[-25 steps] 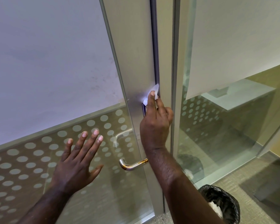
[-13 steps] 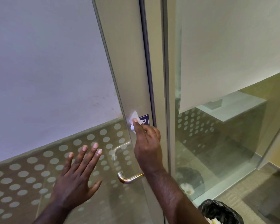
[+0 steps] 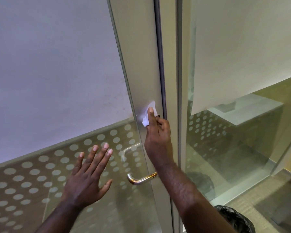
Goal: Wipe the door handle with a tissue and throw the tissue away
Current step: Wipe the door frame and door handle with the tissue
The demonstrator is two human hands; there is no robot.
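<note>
My right hand point(image 3: 156, 137) presses a small white tissue point(image 3: 149, 113) against the metal door stile point(image 3: 141, 73), over a small dark sticker, well above the handle. The curved metal lever handle point(image 3: 139, 179) sticks out to the left from the stile, partly hidden by my right wrist. My left hand point(image 3: 87, 175) rests flat with spread fingers on the dotted glass panel point(image 3: 32, 174), left of the handle. It holds nothing.
A bin with a black bag point(image 3: 235, 219) stands on the floor at the lower right, beside the door frame point(image 3: 178, 98). Right of the frame is a fixed glass wall point(image 3: 233, 148) with a room and a white desk behind it.
My right hand with the tissue moved left across the stile, then back up and to the right. My left hand stayed flat on the glass.
</note>
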